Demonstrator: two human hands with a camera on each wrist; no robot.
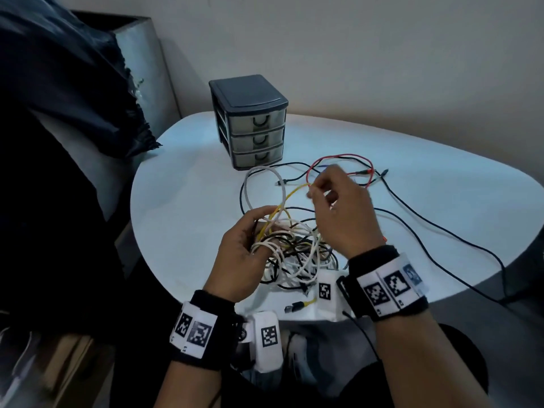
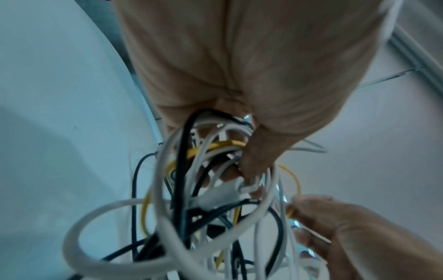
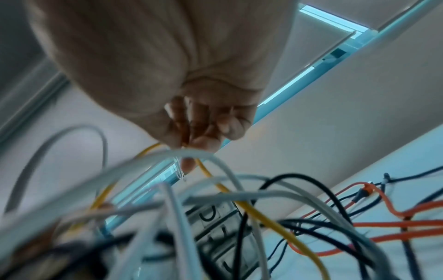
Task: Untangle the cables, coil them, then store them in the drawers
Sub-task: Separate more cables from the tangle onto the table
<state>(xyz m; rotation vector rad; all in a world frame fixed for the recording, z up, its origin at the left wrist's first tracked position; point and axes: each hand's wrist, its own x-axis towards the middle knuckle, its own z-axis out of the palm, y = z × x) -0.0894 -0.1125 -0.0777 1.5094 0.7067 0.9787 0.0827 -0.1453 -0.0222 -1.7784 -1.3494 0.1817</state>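
A tangle of white, black and yellow cables [image 1: 297,254] lies on the white table [image 1: 182,207] near its front edge. My left hand [image 1: 250,242] grips a bunch of these cables [image 2: 215,170], fingers curled through the loops. My right hand [image 1: 329,195], raised above the tangle, pinches the yellow cable [image 1: 294,191] between thumb and fingertips; the wrist view shows the yellow cable [image 3: 263,210] running down from the pinch. A red cable [image 1: 341,156] and a long black cable [image 1: 435,228] lie spread behind and to the right. The grey three-drawer unit [image 1: 253,125] stands behind, all drawers closed.
A dark cloth [image 1: 73,83] drapes over furniture at the left, reaching the table edge. A yellow cable's plug end [image 1: 297,306] lies near the front edge of the table. The black cable trails off the table's right rim.
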